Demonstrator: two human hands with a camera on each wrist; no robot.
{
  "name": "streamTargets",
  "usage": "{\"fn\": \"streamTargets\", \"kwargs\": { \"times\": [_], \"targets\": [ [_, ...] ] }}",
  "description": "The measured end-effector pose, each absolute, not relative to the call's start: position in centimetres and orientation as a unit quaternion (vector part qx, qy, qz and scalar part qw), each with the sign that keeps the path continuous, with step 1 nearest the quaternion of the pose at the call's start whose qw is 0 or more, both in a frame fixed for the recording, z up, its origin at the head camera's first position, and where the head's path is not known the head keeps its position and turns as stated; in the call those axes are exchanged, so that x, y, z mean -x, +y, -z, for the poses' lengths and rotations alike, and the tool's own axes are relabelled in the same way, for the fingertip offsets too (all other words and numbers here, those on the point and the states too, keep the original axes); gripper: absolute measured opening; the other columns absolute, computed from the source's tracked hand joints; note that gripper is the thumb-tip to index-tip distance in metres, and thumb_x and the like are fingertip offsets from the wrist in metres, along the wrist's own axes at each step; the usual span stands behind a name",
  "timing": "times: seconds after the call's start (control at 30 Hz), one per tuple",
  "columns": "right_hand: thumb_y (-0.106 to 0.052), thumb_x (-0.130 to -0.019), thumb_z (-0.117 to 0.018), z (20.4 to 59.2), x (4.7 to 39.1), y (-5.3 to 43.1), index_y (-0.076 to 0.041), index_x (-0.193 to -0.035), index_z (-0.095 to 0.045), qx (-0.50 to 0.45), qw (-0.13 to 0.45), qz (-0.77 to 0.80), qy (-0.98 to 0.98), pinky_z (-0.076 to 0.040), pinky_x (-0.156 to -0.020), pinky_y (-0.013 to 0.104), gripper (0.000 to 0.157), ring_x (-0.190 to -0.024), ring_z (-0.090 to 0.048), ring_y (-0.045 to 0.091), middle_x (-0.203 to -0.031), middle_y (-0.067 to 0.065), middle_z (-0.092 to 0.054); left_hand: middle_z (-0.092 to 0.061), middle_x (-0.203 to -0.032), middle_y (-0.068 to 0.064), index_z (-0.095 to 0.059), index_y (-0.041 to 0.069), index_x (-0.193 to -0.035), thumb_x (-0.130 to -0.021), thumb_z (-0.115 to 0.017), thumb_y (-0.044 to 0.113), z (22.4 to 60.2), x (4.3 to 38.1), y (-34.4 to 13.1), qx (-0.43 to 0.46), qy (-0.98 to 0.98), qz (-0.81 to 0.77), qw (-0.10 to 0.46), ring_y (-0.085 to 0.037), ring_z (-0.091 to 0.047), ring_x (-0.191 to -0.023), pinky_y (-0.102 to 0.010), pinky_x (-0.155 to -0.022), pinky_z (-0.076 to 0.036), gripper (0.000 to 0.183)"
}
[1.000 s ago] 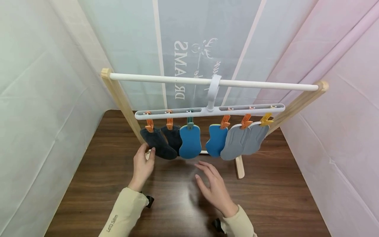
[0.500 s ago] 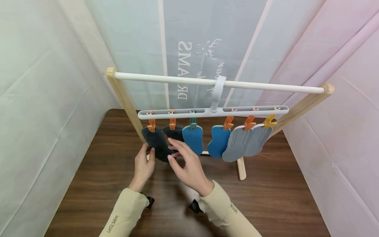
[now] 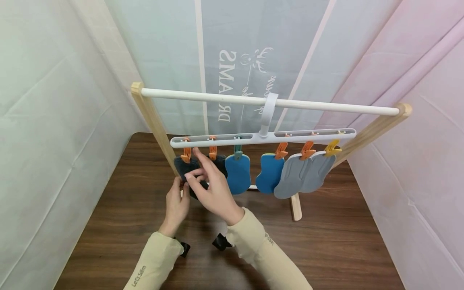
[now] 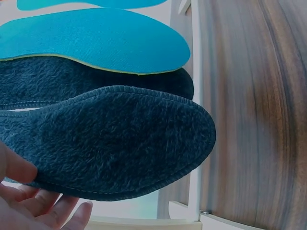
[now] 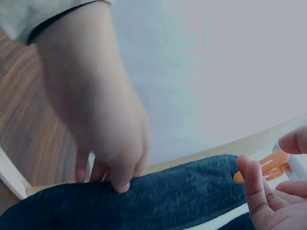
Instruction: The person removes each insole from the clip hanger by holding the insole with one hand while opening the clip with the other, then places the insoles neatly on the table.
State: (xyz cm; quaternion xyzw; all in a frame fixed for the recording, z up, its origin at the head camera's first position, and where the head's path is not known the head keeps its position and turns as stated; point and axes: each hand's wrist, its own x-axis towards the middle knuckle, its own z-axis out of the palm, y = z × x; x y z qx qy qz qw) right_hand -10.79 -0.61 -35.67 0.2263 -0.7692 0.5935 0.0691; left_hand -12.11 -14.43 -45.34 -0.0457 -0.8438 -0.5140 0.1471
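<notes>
A dark fuzzy insole (image 4: 120,139) with a stitched edge hangs at the far left of the hanger, from an orange clip (image 3: 186,154). My left hand (image 3: 177,206) pinches its outer edge between thumb and fingers. In front of the insole, my right hand (image 3: 214,192) is raised close to that clip. The right wrist view shows the orange clip (image 5: 274,162) between the thumb and fingers, which are apart and do not squeeze it. A second dark insole (image 4: 43,79) hangs beside the first, partly behind it.
A white hanger bar (image 3: 217,139) hooks over the rail (image 3: 203,96) of a wooden-ended rack. Blue insoles (image 3: 237,174) and grey insoles (image 3: 292,177) hang to the right from coloured clips. Below lies a brown wood-grain surface (image 3: 340,241).
My right hand has moved left and up, from below the blue insoles to the leftmost orange clip. My left hand stays at the dark insole's edge. The view has shifted slightly.
</notes>
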Motion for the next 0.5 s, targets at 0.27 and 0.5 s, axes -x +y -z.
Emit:
{"fn": "streamTargets", "kwargs": {
  "times": [0.27,0.5],
  "targets": [
    [-0.015,-0.099,-0.053,34.9,11.9,-1.8,-0.007,-0.146,-0.035,-0.197,0.04,-0.65,-0.733,-0.055,-0.077,0.028,0.05,-0.091,-0.068,0.034,-0.099,0.018,-0.071,-0.063,-0.098,-0.023,-0.054,-0.005,-0.107,-0.096,-0.046,-0.003,45.6,11.7,-14.4,0.046,-0.84,0.517,0.157,-0.036,-0.062,-0.091,-0.049,-0.082,-0.05,0.013],
    [-0.016,-0.1,-0.052,34.4,12.3,-2.4,-0.009,-0.135,-0.045,-0.173,0.025,-0.695,-0.698,-0.056,-0.078,0.035,0.036,-0.091,-0.067,0.037,-0.099,0.022,-0.068,-0.063,-0.098,-0.021,-0.055,-0.005,-0.107,-0.096,-0.047,-0.002,45.4,11.5,-14.3,0.034,-0.838,0.523,0.154,-0.032,-0.063,-0.089,-0.046,-0.078,-0.051,0.014]
  ]
}}
